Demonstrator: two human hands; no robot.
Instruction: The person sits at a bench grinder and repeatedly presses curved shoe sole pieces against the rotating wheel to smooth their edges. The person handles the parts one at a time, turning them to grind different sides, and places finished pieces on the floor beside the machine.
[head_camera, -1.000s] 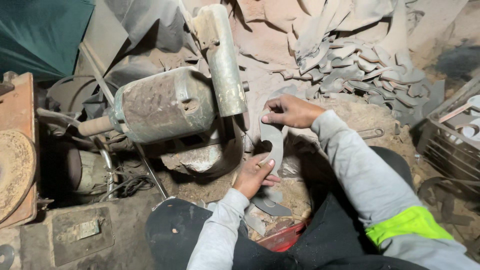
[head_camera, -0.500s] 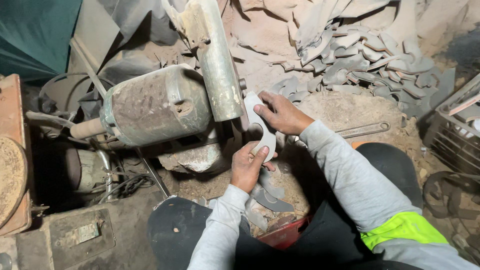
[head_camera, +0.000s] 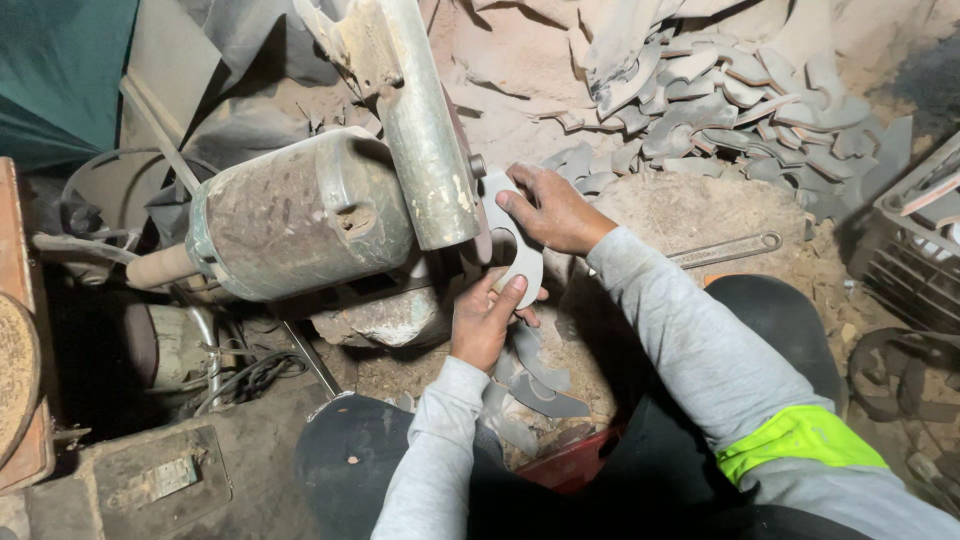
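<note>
At the dusty grinding machine, the person holds a flat, curved grey metal piece (head_camera: 513, 245) with both hands. The left hand (head_camera: 487, 322) grips its lower end, thumb on the front and fingers curled behind it. The right hand (head_camera: 548, 208) pinches its upper end, fingers bent close around the edge. Both hands are closed tight on the piece.

A second ago the piece was lower down, away from the machine. Half a second ago it was coming up. Now its upper edge sits right against the side of the tall, worn metal wheel cover (head_camera: 425, 130), where the wheel must be, though I cannot see the wheel itself. It looks to me like the grinding of this edge is just starting.

There is only this one view, from the head, looking down. The big round dirty green motor (head_camera: 300, 215) is just to the left of the cover, so there is no room that way. The right fingers are very close to the cover's edge, and that is the tight spot. Below the hands lie more cut grey metal pieces (head_camera: 545, 385) over a red tray (head_camera: 575, 462). A long metal wrench (head_camera: 725, 250) lies on the sandy mound to the right. A heap of grey curved offcuts (head_camera: 730, 110) sits further back. The open room is down and to the right, toward the person's knees.
</note>
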